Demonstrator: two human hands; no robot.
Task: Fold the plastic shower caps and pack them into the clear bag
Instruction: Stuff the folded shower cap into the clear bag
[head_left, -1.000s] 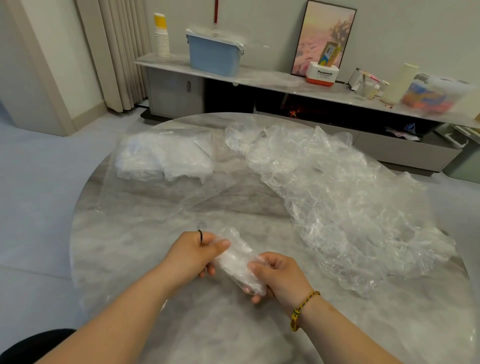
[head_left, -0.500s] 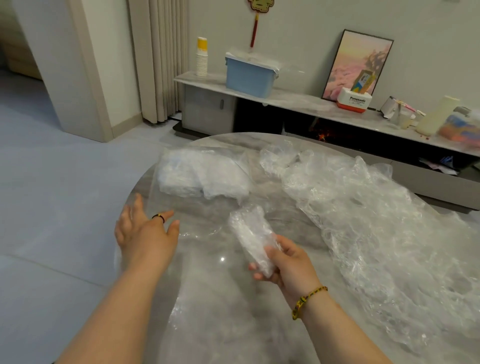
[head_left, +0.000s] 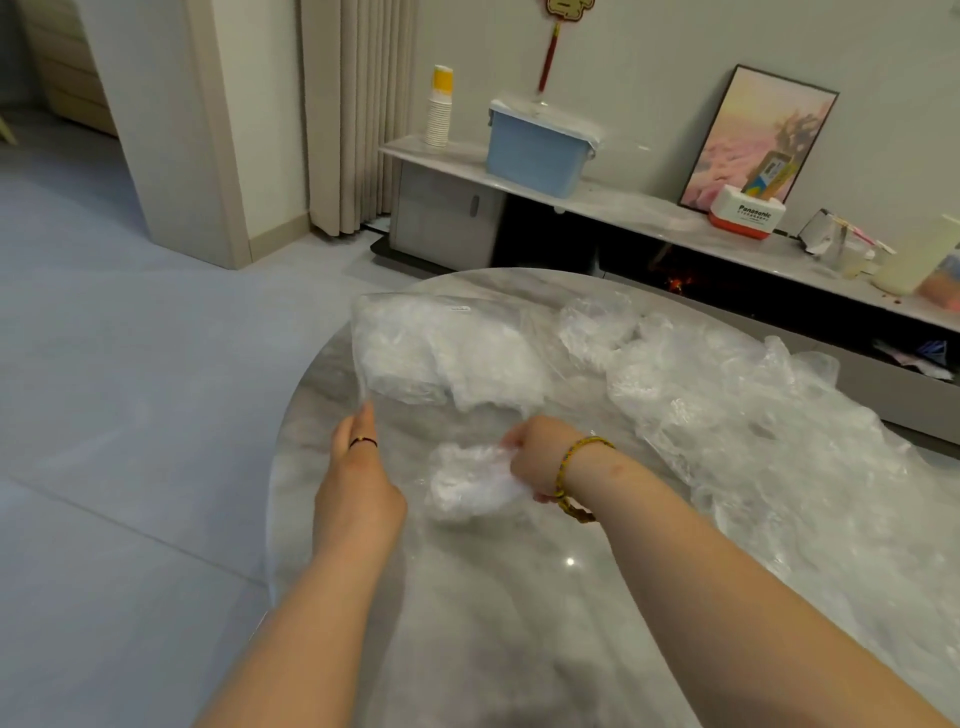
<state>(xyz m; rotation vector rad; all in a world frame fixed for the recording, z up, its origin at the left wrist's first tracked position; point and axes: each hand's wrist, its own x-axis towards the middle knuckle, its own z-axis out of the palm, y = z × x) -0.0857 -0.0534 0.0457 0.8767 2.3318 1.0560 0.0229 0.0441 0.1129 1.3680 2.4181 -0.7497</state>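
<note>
head: cap pile (head_left: 753, 426) beside folded cap (head_left: 467, 486), clear bag (head_left: 447, 353)

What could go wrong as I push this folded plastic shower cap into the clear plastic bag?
The folded translucent plastic shower cap in the right hand looks loosely bunched and may unfold before going in. The left hand pinches just one edge of the clear plastic bag, so its mouth could slip shut.

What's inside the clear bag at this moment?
A white heap of folded shower caps fills the clear bag's far end. Their number is hidden by overlap. Whether the cap in the right hand is already inside is unclear.
</note>
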